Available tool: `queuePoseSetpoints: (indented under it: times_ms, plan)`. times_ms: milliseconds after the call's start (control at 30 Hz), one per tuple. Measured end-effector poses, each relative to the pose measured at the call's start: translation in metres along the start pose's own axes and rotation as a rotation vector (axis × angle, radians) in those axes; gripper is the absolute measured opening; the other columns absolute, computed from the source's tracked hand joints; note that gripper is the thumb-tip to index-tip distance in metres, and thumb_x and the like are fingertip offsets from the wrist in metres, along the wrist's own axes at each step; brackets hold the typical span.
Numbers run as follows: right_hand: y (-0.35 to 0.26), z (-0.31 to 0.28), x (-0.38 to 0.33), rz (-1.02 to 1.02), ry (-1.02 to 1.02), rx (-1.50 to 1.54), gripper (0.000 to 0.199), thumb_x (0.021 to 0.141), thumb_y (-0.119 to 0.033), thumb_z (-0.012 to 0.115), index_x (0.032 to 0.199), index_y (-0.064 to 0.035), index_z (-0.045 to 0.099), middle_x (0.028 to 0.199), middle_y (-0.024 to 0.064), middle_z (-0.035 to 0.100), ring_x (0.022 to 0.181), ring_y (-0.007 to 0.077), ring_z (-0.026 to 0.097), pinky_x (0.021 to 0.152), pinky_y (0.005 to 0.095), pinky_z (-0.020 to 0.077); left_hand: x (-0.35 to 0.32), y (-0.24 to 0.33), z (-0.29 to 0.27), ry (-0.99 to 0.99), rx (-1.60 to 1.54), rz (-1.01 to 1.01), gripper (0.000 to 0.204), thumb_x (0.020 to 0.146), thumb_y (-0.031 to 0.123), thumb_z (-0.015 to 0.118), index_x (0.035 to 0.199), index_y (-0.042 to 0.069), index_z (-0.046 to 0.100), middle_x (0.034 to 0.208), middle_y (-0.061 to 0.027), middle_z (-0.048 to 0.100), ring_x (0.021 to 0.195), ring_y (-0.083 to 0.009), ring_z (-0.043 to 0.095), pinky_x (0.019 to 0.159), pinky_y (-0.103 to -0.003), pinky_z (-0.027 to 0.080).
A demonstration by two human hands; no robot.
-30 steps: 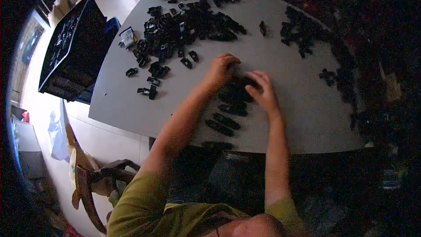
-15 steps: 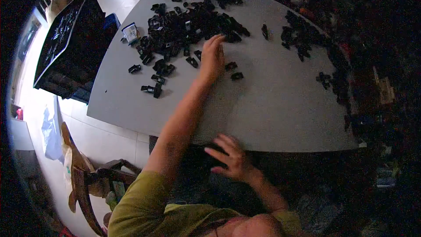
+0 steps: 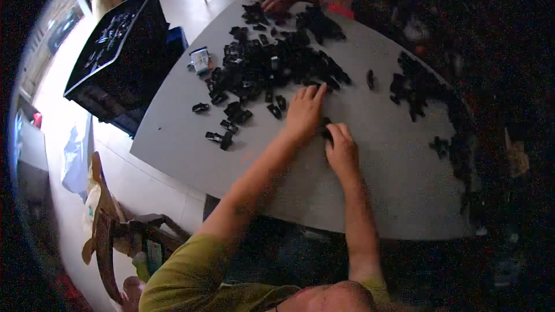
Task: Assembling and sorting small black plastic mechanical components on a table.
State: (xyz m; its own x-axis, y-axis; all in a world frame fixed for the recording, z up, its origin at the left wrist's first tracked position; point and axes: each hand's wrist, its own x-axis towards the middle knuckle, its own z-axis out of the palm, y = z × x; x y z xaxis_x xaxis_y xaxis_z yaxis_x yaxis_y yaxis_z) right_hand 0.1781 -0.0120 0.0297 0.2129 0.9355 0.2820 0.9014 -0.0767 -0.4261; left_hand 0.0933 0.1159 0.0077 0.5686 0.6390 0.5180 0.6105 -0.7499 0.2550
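My left hand (image 3: 306,110) lies at the near edge of a heap of small black plastic parts (image 3: 248,60), its fingers stretched and slightly apart. Nothing held shows in it, though its fingertips are partly lost against the dark parts. Just right of it and nearer, my right hand (image 3: 343,150) is closed at the fingertips around a small black plastic part (image 3: 326,122), mostly covered by the fingers. A few loose black parts (image 3: 274,110) lie left of my left hand. One more black part (image 3: 370,79) stands apart on the table, farther right.
The grey table (image 3: 277,190) has a curved edge. More black parts (image 3: 410,89) line its right rim. A white-and-blue packet (image 3: 200,60) lies left of the heap. A black crate (image 3: 110,52) stands beyond the left edge. Across the table are a co-worker's hands (image 3: 280,1). A wooden chair (image 3: 107,225) stands lower left.
My right hand has moved up from the table's near edge to a small black part beside my left hand. The whole view has shifted, showing more of the co-worker.
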Motion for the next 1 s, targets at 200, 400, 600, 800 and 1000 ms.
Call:
queuePoseSetpoints:
  times_ms: [200,400,600,800,1000]
  plan:
    - [-0.015,0.003,0.004,-0.037,-0.029,0.008,0.034,0.075,-0.002,0.055,0.108,0.0000,0.050,0.104,0.0159,0.049,0.094,0.0354,0.052,0.078,0.0386,0.0442,0.002,0.002,0.004,-0.041,-0.189,-0.131,0.062,0.075,0.007,0.049,0.134,0.013,0.031,0.123,-0.0169,0.041,0.105,-0.0350,0.044,0.089,-0.040,0.039]
    - [0.002,0.005,0.012,0.092,0.073,-0.059,0.032,0.078,-0.006,0.055,0.110,-0.0022,0.051,0.100,0.0135,0.049,0.089,0.0314,0.053,0.075,0.0373,0.0450,0.005,-0.011,0.011,-0.005,-0.058,-0.049,0.057,0.073,0.007,0.054,0.127,0.004,0.038,0.126,-0.0143,0.041,0.108,-0.0307,0.042,0.089,-0.037,0.039]
    - [0.031,-0.003,0.002,0.168,0.316,0.147,0.028,0.076,-0.011,0.062,0.102,-0.0018,0.057,0.095,0.0115,0.054,0.083,0.0268,0.057,0.072,0.0340,0.0456,0.007,-0.001,-0.008,0.043,-0.179,-0.088,0.051,0.071,0.006,0.057,0.121,0.006,0.045,0.117,-0.0123,0.045,0.104,-0.0312,0.045,0.087,-0.037,0.041]
    - [0.021,-0.021,-0.003,0.248,0.193,0.142,0.024,0.072,-0.012,0.067,0.093,-0.0021,0.060,0.089,0.0126,0.060,0.080,0.0258,0.058,0.072,0.0350,0.0457,0.005,-0.002,-0.025,-0.056,-0.175,-0.068,0.027,0.072,0.015,0.061,0.099,0.011,0.059,0.118,-0.0104,0.048,0.099,-0.0353,0.049,0.082,-0.040,0.044]
    - [0.013,-0.030,-0.002,0.419,0.112,-0.106,0.025,0.071,-0.014,0.069,0.091,-0.0019,0.060,0.087,0.0135,0.061,0.080,0.0258,0.059,0.071,0.0362,0.0459,-0.003,0.003,-0.016,-0.015,-0.767,-0.193,0.040,0.071,0.012,0.070,0.106,0.010,0.052,0.097,-0.0080,0.060,0.088,-0.0222,0.057,0.076,-0.033,0.046]
